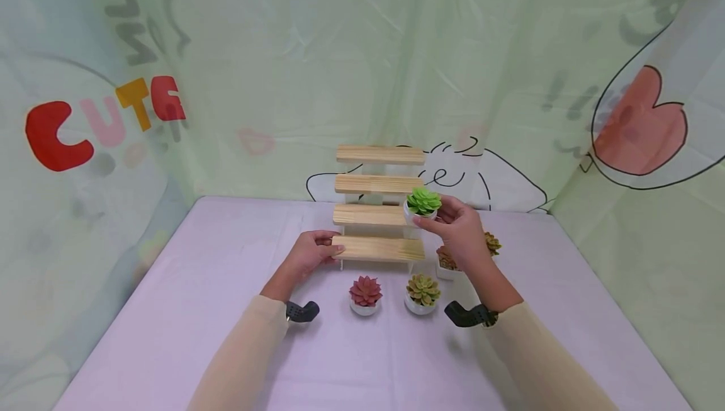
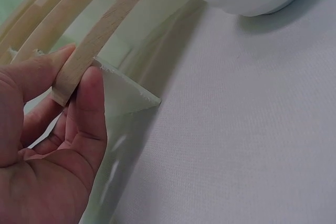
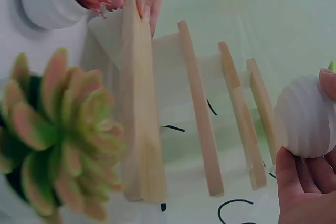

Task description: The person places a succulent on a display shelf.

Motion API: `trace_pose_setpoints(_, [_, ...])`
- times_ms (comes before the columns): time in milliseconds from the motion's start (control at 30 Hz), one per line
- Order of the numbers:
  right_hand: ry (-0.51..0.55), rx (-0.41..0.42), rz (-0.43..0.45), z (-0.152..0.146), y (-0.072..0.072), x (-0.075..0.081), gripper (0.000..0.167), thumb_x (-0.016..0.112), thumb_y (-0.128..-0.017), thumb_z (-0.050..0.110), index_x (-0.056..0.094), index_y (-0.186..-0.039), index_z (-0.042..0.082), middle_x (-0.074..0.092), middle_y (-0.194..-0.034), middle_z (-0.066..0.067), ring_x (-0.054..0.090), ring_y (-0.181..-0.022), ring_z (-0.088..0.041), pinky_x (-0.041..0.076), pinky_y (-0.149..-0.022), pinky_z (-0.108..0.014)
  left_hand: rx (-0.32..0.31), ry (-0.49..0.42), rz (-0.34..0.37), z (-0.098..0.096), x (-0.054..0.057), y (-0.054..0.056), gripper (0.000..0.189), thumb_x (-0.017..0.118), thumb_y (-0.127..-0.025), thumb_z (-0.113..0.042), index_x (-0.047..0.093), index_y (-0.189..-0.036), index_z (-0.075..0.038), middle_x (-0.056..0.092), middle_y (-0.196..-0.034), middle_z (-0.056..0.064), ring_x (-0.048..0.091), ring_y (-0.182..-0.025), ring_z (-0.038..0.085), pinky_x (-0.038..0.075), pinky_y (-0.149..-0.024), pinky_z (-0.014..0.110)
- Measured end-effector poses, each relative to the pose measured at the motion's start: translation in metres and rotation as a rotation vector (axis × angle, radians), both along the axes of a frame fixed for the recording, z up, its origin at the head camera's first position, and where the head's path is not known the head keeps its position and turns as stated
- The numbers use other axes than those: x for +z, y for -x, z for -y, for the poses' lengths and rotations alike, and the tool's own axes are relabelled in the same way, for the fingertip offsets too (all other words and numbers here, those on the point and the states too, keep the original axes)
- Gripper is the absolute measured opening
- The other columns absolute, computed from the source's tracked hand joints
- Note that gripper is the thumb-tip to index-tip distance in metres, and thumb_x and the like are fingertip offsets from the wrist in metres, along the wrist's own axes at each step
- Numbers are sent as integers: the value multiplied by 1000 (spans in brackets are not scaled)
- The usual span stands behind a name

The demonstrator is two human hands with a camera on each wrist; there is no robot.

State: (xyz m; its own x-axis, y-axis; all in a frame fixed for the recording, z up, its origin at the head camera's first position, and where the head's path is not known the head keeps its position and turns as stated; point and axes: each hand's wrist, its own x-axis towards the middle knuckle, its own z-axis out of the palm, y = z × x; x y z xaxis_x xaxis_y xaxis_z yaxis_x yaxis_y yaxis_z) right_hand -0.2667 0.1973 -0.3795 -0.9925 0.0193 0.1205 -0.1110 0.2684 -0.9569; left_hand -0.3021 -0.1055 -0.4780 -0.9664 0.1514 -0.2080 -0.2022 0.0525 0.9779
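Observation:
A stepped wooden shelf stand (image 1: 378,248) with white side supports stands at the middle back of the table. My left hand (image 1: 308,252) pinches the left end of its lowest board (image 2: 79,69) between thumb and fingers. In my right hand (image 1: 461,230) is a bright green potted succulent (image 1: 423,201), its ribbed white pot (image 3: 307,116) gripped by thumb and fingers. That pot is held up at the right end of the stand, near the second board from the bottom. Whether it touches the board I cannot tell.
In front of the stand sit a red potted succulent (image 1: 365,294) and a yellow-green potted succulent (image 1: 422,293). Partly hidden behind my right forearm are a reddish-brown succulent (image 1: 446,260) in a white pot and another brownish succulent (image 1: 492,243). Printed curtains (image 1: 362,84) surround the table.

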Motion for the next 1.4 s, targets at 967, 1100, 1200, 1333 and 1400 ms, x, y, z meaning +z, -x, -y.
trace_pose_setpoints(967, [23, 47, -104, 60, 75, 37, 56, 87, -83, 23, 67, -133, 8, 69, -126, -14, 66, -108, -16, 56, -83, -17, -2, 20, 32, 2, -4, 3, 48, 79, -90, -8, 64, -135, -2, 68, -113, 13, 68, -86, 17, 64, -74, 29])
trace_pose_setpoints(1100, [17, 36, -102, 67, 85, 42, 55, 88, -83, 24, 68, -132, 9, 70, -126, -12, 65, -110, -17, 56, -85, -19, 6, 25, 39, 2, -3, 3, 49, 79, -89, -8, 64, -135, -3, 67, -115, 14, 68, -86, 17, 64, -76, 30])
trace_pose_setpoints(1200, [6, 33, -100, 70, 93, 46, 56, 87, -83, 26, 68, -133, 9, 69, -125, -12, 64, -112, -19, 55, -86, -21, 7, 16, 34, 2, -3, 3, 49, 79, -90, -7, 63, -136, -1, 67, -114, 13, 68, -86, 17, 64, -76, 31])
trace_pose_setpoints(1333, [-17, 29, -91, 73, 101, 51, 58, 87, -84, 30, 66, -135, 11, 68, -126, -10, 62, -114, -20, 54, -88, -26, 2, 12, 19, 2, -4, 3, 48, 78, -90, -6, 63, -135, 0, 66, -111, 12, 67, -85, 16, 64, -75, 30])
trace_pose_setpoints(1400, [-25, 31, -87, 74, 105, 53, 59, 86, -84, 32, 66, -135, 12, 67, -127, -9, 61, -115, -20, 54, -89, -28, 2, 11, 17, 2, -4, 3, 48, 78, -89, -6, 64, -135, 0, 66, -110, 12, 67, -85, 15, 64, -75, 30])
